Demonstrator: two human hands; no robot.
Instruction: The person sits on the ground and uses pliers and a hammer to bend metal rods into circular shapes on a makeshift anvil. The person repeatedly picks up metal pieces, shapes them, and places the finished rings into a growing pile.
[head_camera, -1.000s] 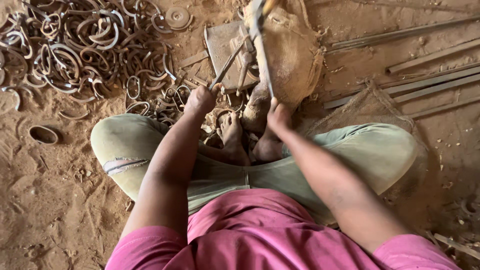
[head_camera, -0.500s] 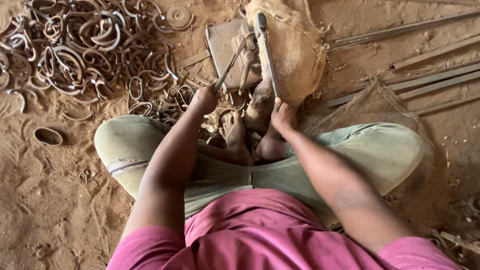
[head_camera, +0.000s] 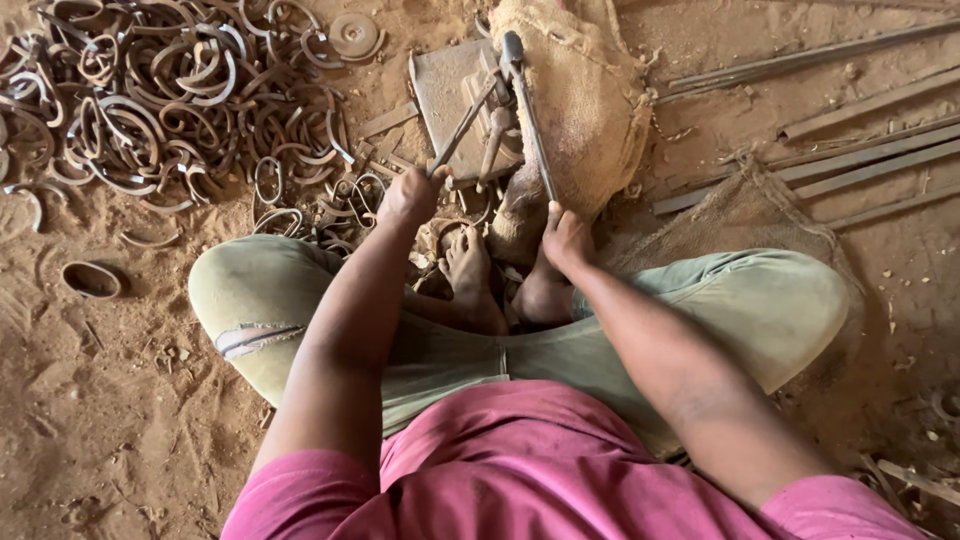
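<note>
- Left hand (head_camera: 408, 198) – fingers wrapped tight around the lower end of a thin metal rod (head_camera: 462, 128); the rod slants up and right to the bending tool (head_camera: 478, 105).
- Right hand (head_camera: 566, 240) – fist closed on the end of a long metal lever (head_camera: 530, 110), which runs up to a pivot at the top of the tool.
- Bending tool – a flat metal plate on the sandy ground, straight ahead of the person, leaning against a burlap sack (head_camera: 585, 95).
- Person sits cross-legged, bare feet (head_camera: 505, 280) tucked just below the tool, between both hands.
- Pile of bent metal hooks (head_camera: 170, 95) covers the ground to the left, well apart from the right hand; a few hooks lie just beside the left hand.
- Straight metal bars (head_camera: 850, 150) lie on the ground to the right.
</note>
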